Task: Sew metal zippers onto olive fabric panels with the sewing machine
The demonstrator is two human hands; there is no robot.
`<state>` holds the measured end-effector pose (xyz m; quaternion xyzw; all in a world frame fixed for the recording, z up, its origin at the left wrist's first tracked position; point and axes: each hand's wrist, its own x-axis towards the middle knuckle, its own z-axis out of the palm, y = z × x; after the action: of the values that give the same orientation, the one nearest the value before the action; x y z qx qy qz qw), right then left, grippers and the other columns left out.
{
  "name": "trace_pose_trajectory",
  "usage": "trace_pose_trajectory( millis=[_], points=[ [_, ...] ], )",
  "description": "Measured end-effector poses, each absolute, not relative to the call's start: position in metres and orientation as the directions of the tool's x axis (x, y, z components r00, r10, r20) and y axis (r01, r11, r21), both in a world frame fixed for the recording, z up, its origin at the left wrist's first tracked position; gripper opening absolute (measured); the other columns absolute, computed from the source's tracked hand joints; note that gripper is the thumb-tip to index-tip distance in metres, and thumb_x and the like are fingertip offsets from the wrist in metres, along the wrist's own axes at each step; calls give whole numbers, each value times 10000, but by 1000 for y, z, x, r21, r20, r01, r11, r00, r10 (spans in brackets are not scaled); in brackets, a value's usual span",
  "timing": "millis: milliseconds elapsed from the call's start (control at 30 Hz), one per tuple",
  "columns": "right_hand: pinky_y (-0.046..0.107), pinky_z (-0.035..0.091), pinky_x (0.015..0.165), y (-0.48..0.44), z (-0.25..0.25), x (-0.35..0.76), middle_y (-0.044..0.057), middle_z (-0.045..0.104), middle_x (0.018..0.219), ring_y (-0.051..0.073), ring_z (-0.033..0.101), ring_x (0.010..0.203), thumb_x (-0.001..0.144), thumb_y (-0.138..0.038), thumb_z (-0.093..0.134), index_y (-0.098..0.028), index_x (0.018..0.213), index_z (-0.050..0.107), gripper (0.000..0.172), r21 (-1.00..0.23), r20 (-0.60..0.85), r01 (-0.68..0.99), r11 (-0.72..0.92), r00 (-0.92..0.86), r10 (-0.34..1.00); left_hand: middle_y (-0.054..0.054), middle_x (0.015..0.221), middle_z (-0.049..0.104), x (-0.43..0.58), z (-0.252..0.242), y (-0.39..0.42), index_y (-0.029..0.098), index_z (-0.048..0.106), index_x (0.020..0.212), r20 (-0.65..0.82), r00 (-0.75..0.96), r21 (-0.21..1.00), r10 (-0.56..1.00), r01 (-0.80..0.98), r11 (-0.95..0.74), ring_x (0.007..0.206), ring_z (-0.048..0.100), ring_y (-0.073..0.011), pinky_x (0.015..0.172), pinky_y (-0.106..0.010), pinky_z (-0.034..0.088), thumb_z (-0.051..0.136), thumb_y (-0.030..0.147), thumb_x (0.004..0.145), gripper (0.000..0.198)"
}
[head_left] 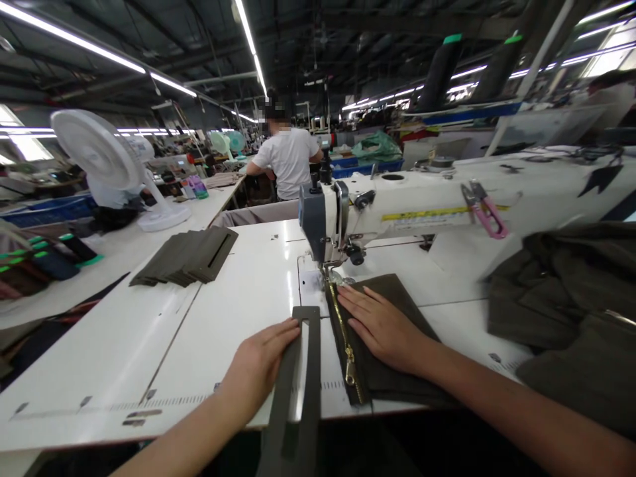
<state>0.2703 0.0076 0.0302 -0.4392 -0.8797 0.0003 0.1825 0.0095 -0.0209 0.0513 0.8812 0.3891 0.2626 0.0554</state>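
Observation:
My right hand [382, 324] lies flat, fingers stretched out, on an olive fabric piece [397, 371] with a brass zipper [345, 338] along its left edge. The zipper runs up under the presser foot [328, 273] of a white sewing machine [397, 212]. My left hand [261, 361] rests on the edge of a long olive slotted fabric strip [303, 377], fingers together and pressing it down on the white table [223, 318]. The strip hangs over the table's front edge.
A stack of olive slotted pieces [191, 255] lies at the left. A heap of dark olive garments [571, 305] fills the right. Pink snips [484, 209] sit on the machine arm. A white fan [106, 159] stands far left. A person in a white shirt [288, 159] sits beyond.

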Motion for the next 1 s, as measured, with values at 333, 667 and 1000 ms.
trace_pose_trajectory(
  millis=[333, 667, 1000],
  points=[
    [457, 287, 1032, -11, 33, 262, 113, 435, 1330, 203, 327, 1266, 829, -120, 358, -134, 1306, 404, 479, -194, 370, 760, 620, -529, 764, -139, 1226, 540, 66, 56, 7, 121, 524, 1163, 427, 671, 55, 607, 650, -758, 1122, 520, -212, 931, -352, 466, 348, 51, 827, 386],
    [424, 254, 1056, -9, 36, 263, 89, 431, 1337, 192, 326, 1267, 828, -107, 367, -155, 1295, 423, 473, -269, 373, 741, 616, -510, 775, -175, 1210, 544, 75, 54, 15, 52, 548, 1105, 280, 727, -33, 627, 660, -750, 1125, 515, -237, 922, -358, 475, 363, -3, 782, 377],
    [505, 256, 1011, -4, 39, 253, 125, 408, 1349, 277, 365, 1223, 880, -306, 386, -171, 1373, 288, 520, -308, 286, 781, 543, -469, 836, -180, 1158, 575, 77, 52, 22, 81, 550, 1065, 300, 756, -26, 582, 616, -787, 1097, 527, -251, 884, -402, 478, 351, 128, 882, 274]
  ],
)
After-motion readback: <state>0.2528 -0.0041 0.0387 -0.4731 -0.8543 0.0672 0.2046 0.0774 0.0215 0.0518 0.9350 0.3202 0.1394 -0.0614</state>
